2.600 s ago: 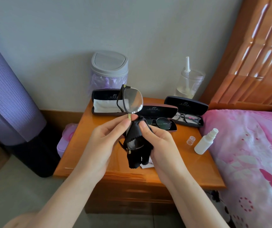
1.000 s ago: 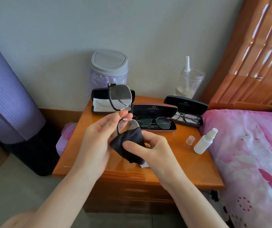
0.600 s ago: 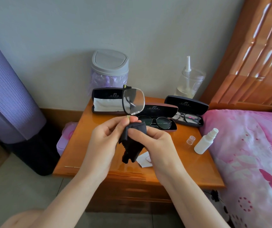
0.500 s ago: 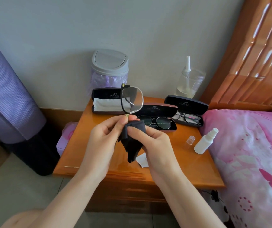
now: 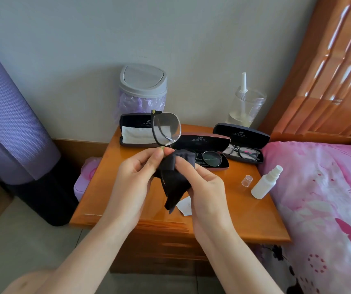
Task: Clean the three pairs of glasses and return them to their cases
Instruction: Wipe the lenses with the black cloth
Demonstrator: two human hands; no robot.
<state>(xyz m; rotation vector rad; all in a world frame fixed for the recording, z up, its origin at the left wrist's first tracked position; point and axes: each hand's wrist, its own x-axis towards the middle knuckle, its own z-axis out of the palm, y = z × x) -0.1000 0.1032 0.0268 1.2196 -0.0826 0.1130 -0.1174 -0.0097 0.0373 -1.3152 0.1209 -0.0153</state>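
My left hand [image 5: 132, 183] pinches the bridge of a pair of black-framed glasses [image 5: 166, 129] held on end above the nightstand, one lens standing up clear. My right hand [image 5: 204, 187] presses a black cleaning cloth [image 5: 175, 177] around the lower lens, which is hidden. Three open cases lie at the back: a dark one [image 5: 136, 130] with only a white cloth inside, a pinkish one [image 5: 204, 151] holding round glasses [image 5: 211, 158], and a dark one [image 5: 242, 143] holding black glasses [image 5: 243, 152].
A white spray bottle [image 5: 265, 183] and its clear cap [image 5: 246, 180] lie on the wooden nightstand [image 5: 223, 221] at the right. A small lidded bin [image 5: 142, 90] and a clear cup with a straw [image 5: 245, 107] stand at the back. Pink bedding [image 5: 323, 198] borders the right; a white paper scrap [image 5: 185, 205] lies under my hands.
The glasses were turned and tilted between my hands while the cloth was regathered around the lower lens. In the last half second almost nothing moved.
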